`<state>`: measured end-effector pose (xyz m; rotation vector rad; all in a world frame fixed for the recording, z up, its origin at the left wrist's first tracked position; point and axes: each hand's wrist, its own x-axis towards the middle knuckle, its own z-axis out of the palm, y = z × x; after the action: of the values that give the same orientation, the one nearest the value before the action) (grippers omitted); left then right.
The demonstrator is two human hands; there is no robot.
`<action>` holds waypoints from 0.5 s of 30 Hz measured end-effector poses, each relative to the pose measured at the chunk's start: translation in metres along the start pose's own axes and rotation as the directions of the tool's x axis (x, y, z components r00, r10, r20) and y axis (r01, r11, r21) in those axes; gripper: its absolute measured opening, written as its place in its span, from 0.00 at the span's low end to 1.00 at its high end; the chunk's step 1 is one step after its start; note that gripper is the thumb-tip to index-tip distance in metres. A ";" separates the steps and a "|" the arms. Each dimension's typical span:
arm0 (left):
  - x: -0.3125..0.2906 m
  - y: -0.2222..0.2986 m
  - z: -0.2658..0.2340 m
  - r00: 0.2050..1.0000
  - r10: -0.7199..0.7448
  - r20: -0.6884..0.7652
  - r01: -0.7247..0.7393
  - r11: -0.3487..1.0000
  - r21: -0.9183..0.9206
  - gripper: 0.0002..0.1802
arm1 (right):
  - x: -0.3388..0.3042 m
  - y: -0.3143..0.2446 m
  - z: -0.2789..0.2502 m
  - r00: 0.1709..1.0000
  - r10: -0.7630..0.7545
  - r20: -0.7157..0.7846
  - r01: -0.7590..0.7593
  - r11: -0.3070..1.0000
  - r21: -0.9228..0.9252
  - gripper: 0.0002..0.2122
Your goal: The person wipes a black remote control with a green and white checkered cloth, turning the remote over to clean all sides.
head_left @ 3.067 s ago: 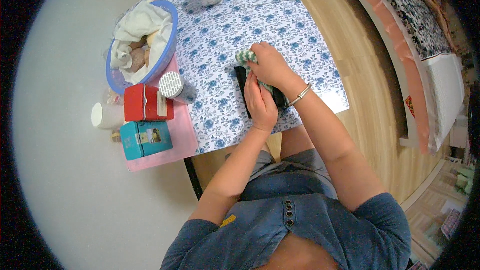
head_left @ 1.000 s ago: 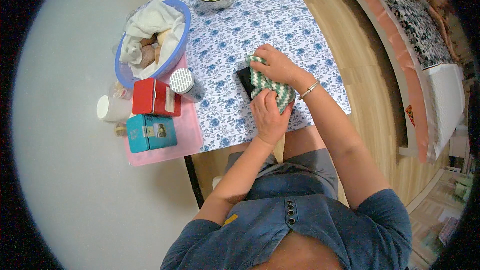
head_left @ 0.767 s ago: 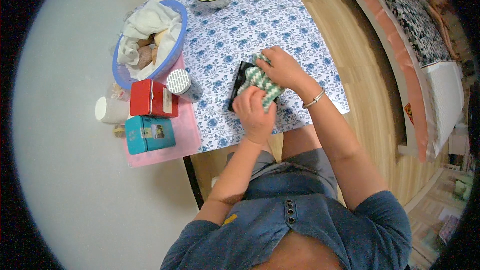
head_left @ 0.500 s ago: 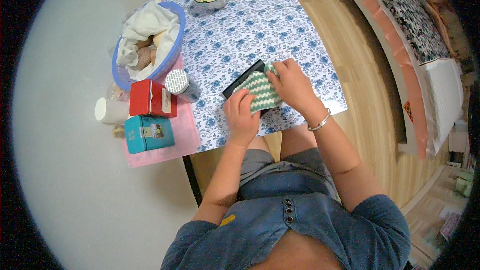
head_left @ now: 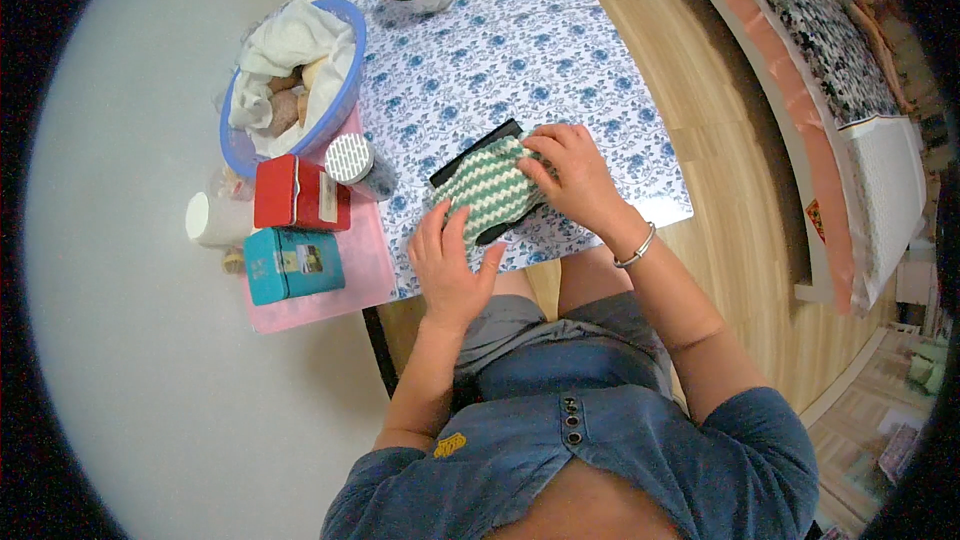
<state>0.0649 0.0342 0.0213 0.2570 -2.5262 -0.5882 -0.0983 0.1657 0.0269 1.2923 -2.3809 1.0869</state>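
Note:
A green and white striped cloth [head_left: 490, 185], knitted-looking, is spread over a flat black object [head_left: 474, 154] on the table. The black object's edges show beyond the cloth on its far and near sides; the rest of it is covered, and I cannot tell its kind. At the cloth's near left end, my left hand [head_left: 452, 278] lies with fingers spread and fingertips on the fabric, thumb held out. My right hand [head_left: 575, 180] rests on the right end, its thumb and fingers apart, their tips touching the cloth.
Left on the table, a pink mat [head_left: 365, 285] bears a red tin [head_left: 285, 195], a teal tin [head_left: 280, 268] and a lidded jar [head_left: 375, 178]. Behind them stands a blue basket [head_left: 350, 70] lined with white cloth. A bowl [head_left: 425, 2] with chopsticks across it is at the far end.
The cloth has spread out flatter and farther left over the black object. My left hand has moved left and toward me, its thumb opening out; my right hand's fingers have loosened.

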 end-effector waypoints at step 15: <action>0.033 -0.024 0.038 0.996 0.072 -0.042 -0.078 0.988 -0.136 0.23 | 0.027 0.010 -0.006 0.849 -0.288 0.444 0.320 0.948 0.005 0.19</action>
<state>0.0185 0.0171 -0.0039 0.1207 -2.4354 -0.7173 -0.1231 0.1565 0.0396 1.9829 -2.3500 0.6630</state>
